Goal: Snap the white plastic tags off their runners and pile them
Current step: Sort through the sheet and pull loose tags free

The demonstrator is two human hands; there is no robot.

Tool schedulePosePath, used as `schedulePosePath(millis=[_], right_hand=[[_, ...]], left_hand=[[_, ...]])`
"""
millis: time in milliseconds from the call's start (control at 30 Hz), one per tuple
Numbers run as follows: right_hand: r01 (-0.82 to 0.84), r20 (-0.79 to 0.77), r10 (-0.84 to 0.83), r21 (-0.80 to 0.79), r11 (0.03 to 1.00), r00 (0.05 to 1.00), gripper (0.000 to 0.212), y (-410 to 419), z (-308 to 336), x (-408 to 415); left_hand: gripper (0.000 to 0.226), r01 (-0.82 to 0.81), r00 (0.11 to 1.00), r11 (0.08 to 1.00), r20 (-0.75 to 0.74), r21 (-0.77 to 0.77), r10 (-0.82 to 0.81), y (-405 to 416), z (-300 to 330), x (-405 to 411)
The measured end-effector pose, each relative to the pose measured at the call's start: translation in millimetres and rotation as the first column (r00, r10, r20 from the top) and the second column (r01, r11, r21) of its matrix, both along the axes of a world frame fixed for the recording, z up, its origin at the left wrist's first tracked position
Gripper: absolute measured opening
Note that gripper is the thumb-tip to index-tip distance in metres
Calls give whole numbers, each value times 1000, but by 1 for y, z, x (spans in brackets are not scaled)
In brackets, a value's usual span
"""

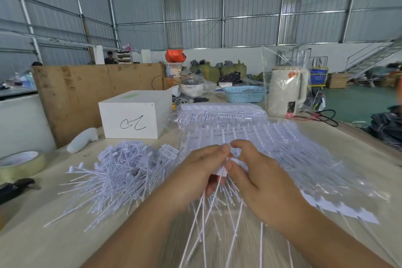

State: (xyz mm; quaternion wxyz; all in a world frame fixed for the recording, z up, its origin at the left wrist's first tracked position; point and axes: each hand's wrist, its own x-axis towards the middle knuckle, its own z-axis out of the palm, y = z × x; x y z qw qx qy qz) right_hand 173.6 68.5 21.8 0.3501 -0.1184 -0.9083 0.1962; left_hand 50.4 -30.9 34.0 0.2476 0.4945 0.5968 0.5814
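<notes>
A loose pile of snapped-off white plastic tags (121, 169) lies on the table to the left of my hands. Sheets of tags still on their runners (282, 148) spread out behind and to the right, with a wrapped stack of runners (219, 113) further back. My left hand (195, 172) and my right hand (256, 178) meet at the table's middle, both pinching a bunch of white tags (224, 169) whose long thin tails hang down toward me. The fingers hide the tag heads.
A white box (132, 115) with a scrawl stands behind the pile. A tape roll (20, 164) and black pliers (13, 187) lie at the left edge, beside a white plastic bottle (81, 140). A kettle (285, 91) in clear wrap and a blue basket (243, 93) stand at the back.
</notes>
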Motion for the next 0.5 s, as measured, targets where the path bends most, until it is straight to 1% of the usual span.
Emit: schedulePosePath(millis=[33, 100, 133, 200, 233, 300, 333, 367, 467, 500], right_hand=[[-17, 14, 18, -12, 1000, 1000, 51, 1, -1, 0], [-61, 28, 62, -43, 997, 998, 44, 3, -2, -1], [-88, 27, 90, -63, 994, 996, 41, 3, -2, -1], [-147, 22, 150, -112, 983, 988, 34, 5, 0, 1], [-160, 22, 164, -119, 980, 986, 29, 5, 0, 1], [-115, 30, 118, -77, 990, 993, 19, 7, 0, 2], [-81, 38, 83, -51, 995, 996, 17, 8, -1, 1], [-54, 49, 56, -34, 998, 997, 21, 8, -1, 1], [-36, 85, 39, -31, 999, 996, 28, 7, -3, 0], [-37, 81, 40, -37, 999, 996, 29, 8, -3, 1]], left_hand=[[38, 29, 999, 999, -26, -17, -30, -1, 0, 1], [22, 67, 996, 997, -57, -27, -69, -2, 1, 5], [19, 56, 996, 998, -65, -25, -58, -2, 2, 7], [20, -33, 998, 999, -60, 1, 33, 0, 2, 6], [22, -98, 995, 995, -20, 18, 98, 2, 2, 4], [27, -228, 972, 973, 61, 41, 225, 3, 2, -4], [28, -258, 965, 965, 54, 49, 255, 3, 2, -7], [28, -254, 967, 966, 28, 55, 252, 2, 2, -9], [14, -157, 987, 987, -19, 43, 158, -1, 2, -8], [13, -149, 988, 988, -18, 44, 150, 0, 1, -8]])
